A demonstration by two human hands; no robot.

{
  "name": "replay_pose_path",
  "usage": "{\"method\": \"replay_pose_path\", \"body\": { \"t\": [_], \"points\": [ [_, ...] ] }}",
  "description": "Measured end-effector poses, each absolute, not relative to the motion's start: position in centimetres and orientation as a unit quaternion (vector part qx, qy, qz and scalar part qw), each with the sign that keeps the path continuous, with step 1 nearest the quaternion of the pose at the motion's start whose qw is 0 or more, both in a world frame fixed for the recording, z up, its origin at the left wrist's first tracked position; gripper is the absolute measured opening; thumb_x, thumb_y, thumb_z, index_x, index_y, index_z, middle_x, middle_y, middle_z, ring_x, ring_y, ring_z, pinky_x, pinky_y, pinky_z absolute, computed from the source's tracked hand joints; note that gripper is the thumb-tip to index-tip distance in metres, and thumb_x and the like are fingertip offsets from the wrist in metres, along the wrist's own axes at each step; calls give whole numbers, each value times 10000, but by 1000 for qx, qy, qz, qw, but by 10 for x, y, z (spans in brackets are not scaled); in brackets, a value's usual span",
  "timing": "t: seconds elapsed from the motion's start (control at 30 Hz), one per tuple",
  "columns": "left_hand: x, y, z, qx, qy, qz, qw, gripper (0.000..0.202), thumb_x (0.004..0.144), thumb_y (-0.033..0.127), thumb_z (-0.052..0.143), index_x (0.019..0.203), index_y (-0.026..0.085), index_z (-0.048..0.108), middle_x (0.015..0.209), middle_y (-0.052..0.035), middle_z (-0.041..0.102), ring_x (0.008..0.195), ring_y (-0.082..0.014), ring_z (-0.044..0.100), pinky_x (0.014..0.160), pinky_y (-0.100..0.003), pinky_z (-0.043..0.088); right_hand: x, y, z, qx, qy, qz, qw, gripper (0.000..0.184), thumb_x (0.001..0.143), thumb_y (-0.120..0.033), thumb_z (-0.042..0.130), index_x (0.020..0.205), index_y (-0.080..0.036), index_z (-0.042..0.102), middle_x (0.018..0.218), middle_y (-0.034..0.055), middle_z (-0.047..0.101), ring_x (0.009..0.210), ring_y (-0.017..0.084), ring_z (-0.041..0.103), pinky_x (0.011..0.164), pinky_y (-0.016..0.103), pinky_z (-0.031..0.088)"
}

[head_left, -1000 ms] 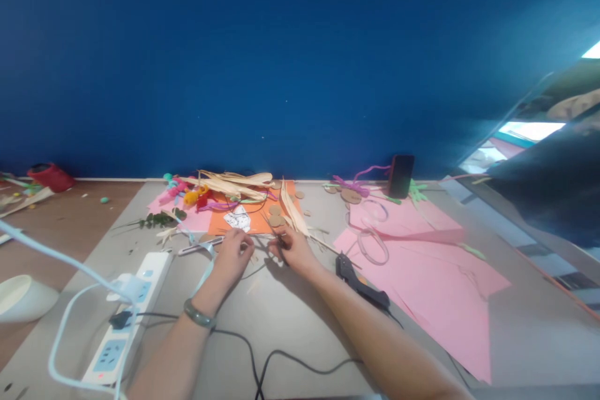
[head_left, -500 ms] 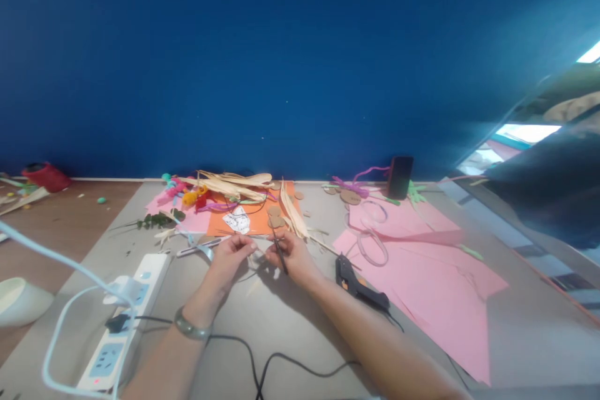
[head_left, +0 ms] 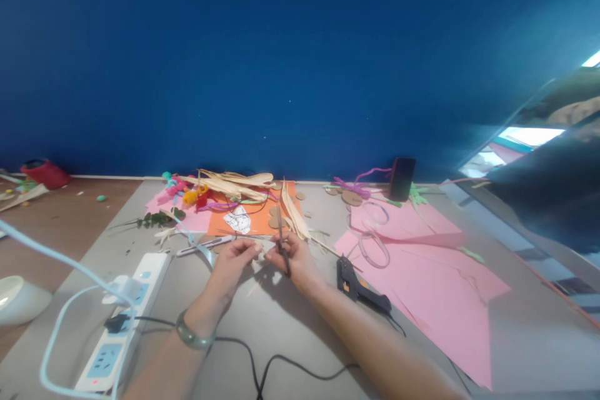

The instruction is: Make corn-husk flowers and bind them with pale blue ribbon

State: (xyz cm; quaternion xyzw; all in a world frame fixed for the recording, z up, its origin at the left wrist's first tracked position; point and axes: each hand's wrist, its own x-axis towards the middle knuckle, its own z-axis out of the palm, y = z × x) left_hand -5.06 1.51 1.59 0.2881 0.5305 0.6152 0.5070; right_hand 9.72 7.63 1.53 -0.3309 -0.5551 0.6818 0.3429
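My left hand (head_left: 233, 264) and my right hand (head_left: 294, 258) meet just above the grey table (head_left: 290, 331), fingertips nearly touching. The right hand is closed round small dark scissors (head_left: 282, 244), blades pointing up and away. The left hand pinches something thin and pale that I cannot make out. A green bracelet (head_left: 191, 336) sits on my left wrist. Behind the hands lies an orange sheet (head_left: 255, 217) with straw-coloured strips (head_left: 229, 182) and brown discs.
A black glue gun (head_left: 359, 284) lies right of my right hand, its cable trailing toward me. A white power strip (head_left: 122, 319) sits at left. Pink paper (head_left: 435, 275) covers the right side. A dark phone (head_left: 402, 178) stands against the blue wall. Pipe cleaners, a green sprig and a white bowl lie at left.
Both hands have lifted slightly and drawn toward me. The scissors have swung from pointing down to pointing upright.
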Motion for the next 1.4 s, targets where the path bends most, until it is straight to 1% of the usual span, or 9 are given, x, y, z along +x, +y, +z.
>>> {"method": "replay_pose_path", "body": {
  "t": [0.1,0.27,0.33,0.43,0.53,0.67,0.93,1.23,1.4],
  "points": [
    [-51,14,20,278,527,624,506,226,614,319,777,680,145,648,554,16,617,515,-92,517,542,-210,394,98,77,19,-324,-571,682,322,444,598,-368,809,887,-192,522,609,-56,561,523,95,496,530,221,391],
    [-56,10,28,264,525,635,501,243,601,307,783,679,149,616,513,23,605,469,-89,519,489,-198,386,103,80,30,-285,-634,686,215,462,610,-407,799,911,-171,539,672,-26,573,584,111,511,564,231,406],
    [-58,9,31,270,527,634,498,237,619,319,770,683,149,618,536,12,621,481,-93,532,479,-196,389,105,80,34,-273,-650,686,181,433,626,-431,780,884,-171,549,675,-23,566,594,117,509,565,235,413],
    [-59,8,34,284,531,630,491,222,640,331,749,681,147,631,543,2,631,491,-96,544,475,-194,394,106,79,38,-272,-671,671,157,388,626,-439,770,807,-170,556,657,-24,542,591,119,497,534,226,401],
    [-57,7,37,293,534,625,489,210,635,322,746,675,148,635,521,0,630,486,-103,552,470,-197,396,106,78,38,-269,-685,661,147,354,629,-418,767,760,-174,546,648,-27,529,591,120,497,518,217,391],
    [-56,6,41,288,527,625,498,207,623,310,750,687,147,638,554,-13,659,493,-110,568,472,-205,403,105,77,36,-255,-684,667,147,329,643,-399,760,754,-179,542,629,-35,525,569,115,500,515,218,399],
    [-56,6,40,289,529,620,502,201,643,307,744,672,148,626,579,-18,673,495,-103,569,469,-200,404,104,75,35,-267,-650,697,142,373,613,-432,776,756,-180,540,615,-33,549,551,128,546,510,230,413],
    [-55,6,40,286,526,624,503,218,645,312,753,644,140,617,586,-20,668,488,-100,559,458,-200,403,104,75,30,-301,-628,704,140,434,549,-443,818,774,-151,591,596,-41,558,510,86,492,493,201,371],
    [-55,5,41,288,524,623,505,213,661,310,747,653,137,622,597,-17,672,491,-95,565,463,-195,408,104,76,29,-305,-628,704,132,452,543,-455,820,784,-146,595,560,-41,566,493,88,498,483,199,380]
  ]
}}
